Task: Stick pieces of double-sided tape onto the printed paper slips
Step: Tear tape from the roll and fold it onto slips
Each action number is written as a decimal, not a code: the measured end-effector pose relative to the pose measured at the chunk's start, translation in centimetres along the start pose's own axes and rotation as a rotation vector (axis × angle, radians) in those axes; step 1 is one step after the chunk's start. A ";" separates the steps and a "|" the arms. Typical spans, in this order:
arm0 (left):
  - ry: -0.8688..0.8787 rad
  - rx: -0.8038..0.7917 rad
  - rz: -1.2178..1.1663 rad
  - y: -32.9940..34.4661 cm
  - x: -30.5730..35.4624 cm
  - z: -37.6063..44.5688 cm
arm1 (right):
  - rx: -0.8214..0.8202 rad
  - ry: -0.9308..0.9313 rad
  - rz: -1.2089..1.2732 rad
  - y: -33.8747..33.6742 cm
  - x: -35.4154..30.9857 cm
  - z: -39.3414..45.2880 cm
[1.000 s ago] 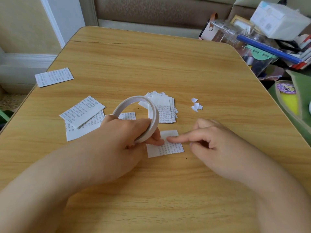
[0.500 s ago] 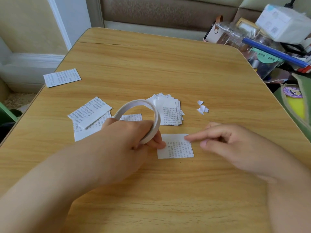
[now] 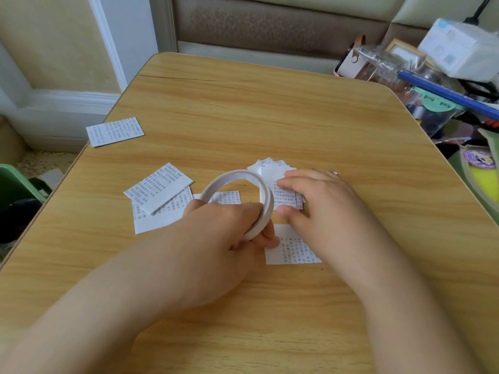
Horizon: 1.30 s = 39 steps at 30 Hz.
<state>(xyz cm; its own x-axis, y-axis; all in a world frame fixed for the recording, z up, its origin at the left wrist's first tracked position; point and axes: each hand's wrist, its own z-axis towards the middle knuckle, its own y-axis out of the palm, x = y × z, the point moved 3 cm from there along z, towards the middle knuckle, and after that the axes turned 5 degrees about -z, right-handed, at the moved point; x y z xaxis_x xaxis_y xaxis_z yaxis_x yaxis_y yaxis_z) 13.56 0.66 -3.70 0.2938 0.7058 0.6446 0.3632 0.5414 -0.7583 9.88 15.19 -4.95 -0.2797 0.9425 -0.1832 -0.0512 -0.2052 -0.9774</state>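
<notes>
Two hands work over the wooden table (image 3: pixel 270 109) in the head view. The left hand (image 3: pixel 216 238) grips the tape roll (image 3: pixel 243 195) upright, just above one printed slip (image 3: pixel 291 249). The right hand (image 3: pixel 318 201) lies with fingers flat on the stack of slips (image 3: pixel 283 195); I judge it should slide off one slip only. Its wrist hides part of the near slip, and no tape piece can be made out there.

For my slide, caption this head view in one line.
Left hand grips the tape roll while the right hand reaches onto the stack of printed slips.
</notes>
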 end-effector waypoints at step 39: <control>-0.014 -0.057 -0.118 0.2 -1.1 0.2 | 0.170 0.251 0.517 -0.7 2.0 -1.0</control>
<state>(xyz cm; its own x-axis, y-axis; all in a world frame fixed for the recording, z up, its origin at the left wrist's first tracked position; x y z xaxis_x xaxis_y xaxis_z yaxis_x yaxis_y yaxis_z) 13.11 0.07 -4.58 0.2343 0.6452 0.7272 0.4445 0.5942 -0.6703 10.31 17.46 -4.77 -0.0755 0.7382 -0.6703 -0.1273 -0.6739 -0.7278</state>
